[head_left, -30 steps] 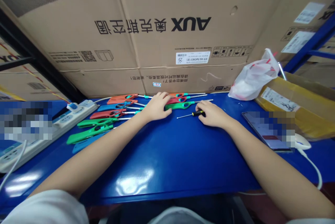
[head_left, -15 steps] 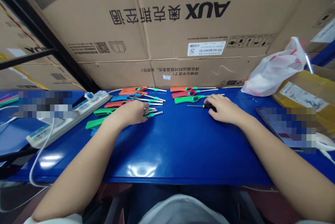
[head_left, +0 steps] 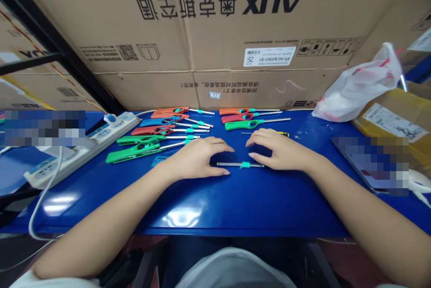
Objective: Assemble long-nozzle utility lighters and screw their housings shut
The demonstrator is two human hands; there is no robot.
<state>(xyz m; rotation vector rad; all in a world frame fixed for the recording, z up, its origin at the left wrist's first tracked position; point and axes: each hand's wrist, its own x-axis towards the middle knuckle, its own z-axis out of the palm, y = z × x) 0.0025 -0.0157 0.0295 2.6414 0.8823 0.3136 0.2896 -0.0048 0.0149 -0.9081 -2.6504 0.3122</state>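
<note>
My left hand (head_left: 197, 160) lies closed over the handle of a long-nosed lighter (head_left: 240, 165). A bit of blue handle shows behind the wrist. The lighter's metal rod, with a teal collar, points right along the blue table (head_left: 235, 202). My right hand (head_left: 281, 151) rests on the table with its fingers arched and apart, the thumb just above the rod's tip, holding nothing. A small screwdriver (head_left: 283, 134) with a black and yellow handle lies just behind that hand.
Several red, green, blue and orange lighters (head_left: 158, 137) lie at the left back, three more (head_left: 249, 117) at the middle back. A white power strip (head_left: 84, 146) lies left, a plastic bag (head_left: 357, 86) and a yellow-taped box (head_left: 397, 121) right. Cardboard boxes (head_left: 215, 45) wall the back.
My left hand drew one lighter out of the left pile to the table's middle. My right hand let go of the screwdriver and moved forward to the rod's tip.
</note>
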